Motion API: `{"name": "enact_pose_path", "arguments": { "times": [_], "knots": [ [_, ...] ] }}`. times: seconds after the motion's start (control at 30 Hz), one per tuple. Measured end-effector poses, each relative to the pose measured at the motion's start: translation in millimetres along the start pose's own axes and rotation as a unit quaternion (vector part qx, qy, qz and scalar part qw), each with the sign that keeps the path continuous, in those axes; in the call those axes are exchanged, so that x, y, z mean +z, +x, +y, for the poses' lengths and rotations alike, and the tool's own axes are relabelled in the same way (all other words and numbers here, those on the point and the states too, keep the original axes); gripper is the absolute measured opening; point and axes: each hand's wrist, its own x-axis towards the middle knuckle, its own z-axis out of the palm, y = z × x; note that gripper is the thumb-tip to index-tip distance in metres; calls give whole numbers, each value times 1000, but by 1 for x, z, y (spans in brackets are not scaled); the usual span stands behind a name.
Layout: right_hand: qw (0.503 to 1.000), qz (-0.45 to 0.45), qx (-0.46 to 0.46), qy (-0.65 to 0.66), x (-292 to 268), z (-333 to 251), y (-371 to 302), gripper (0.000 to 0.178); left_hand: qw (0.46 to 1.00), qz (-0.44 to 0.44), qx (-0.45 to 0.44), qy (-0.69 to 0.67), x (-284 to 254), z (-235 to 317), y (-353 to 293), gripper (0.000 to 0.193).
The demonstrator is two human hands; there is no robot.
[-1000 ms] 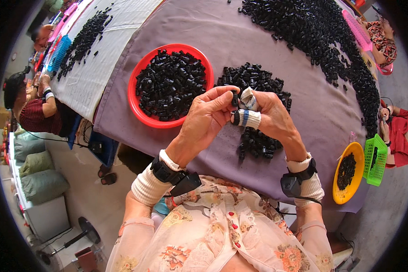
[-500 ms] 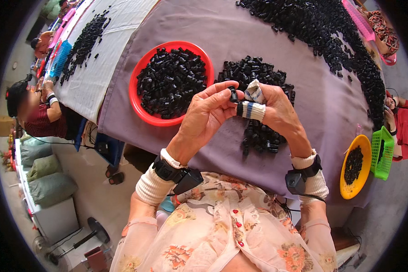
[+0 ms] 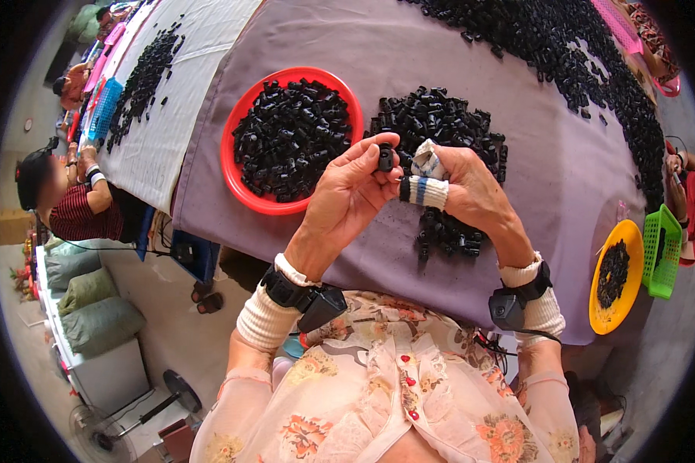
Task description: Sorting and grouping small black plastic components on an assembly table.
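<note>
My left hand (image 3: pixel 344 185) pinches a small black plastic piece (image 3: pixel 385 157) between thumb and fingertips; a hole or recess shows on its face. Close beside it, my right hand (image 3: pixel 475 185) is closed, with white cloth covers (image 3: pixel 427 192) with blue stripes on its thumb and finger. A dark bit shows at the tip of one cover; whether it is held there I cannot tell. Under and behind my hands lies a heap of similar black pieces (image 3: pixel 432 116). To the left, a red round basin (image 3: pixel 227 147) is full of them.
A mauve cloth (image 3: pixel 232 85) covers the table. A large spread of black pieces (image 3: pixel 533 46) lies far right. Near the right edge are a yellow dish (image 3: pixel 635 255) and a green basket (image 3: pixel 658 270). Another person (image 3: pixel 85 208) sits at a white-covered table on the left.
The black piece in my left hand has turned and shifted a little left, away from the right hand's covered fingertips. Both hands stay over the same spot.
</note>
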Motion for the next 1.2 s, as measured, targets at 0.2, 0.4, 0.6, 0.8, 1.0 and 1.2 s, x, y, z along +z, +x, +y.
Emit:
{"name": "enact_pose_path", "arguments": {
  "times": [0.2, 0.4, 0.6, 0.8, 1.0, 1.2],
  "knots": [
    [999, 33, 13, -27, -11, 9, -5, 21, 980, 81, 95, 153, -10, 29, 0, 25],
    [993, 35, 109, -36, -33, 8, -15, 26, 650, 267, 304, 642, -21, 82, -6, 22],
    [994, 37, 102, -31, -25, 11, -15, 22, 550, 103, 220, 799, -34, -1, -2, 14],
    [995, 42, 59, -65, -23, 14, -18, 16, 476, 115, 198, 849, -40, -36, 15, 16],
    [992, 21, 117, -51, -21, 10, -22, 21, 450, 63, 208, 866, -42, -46, 17, 19],
    [992, 14, 114, -58, -22, 8, -20, 18, 884, 96, 32, 456, -29, -13, 5, 24]
  ]
}}
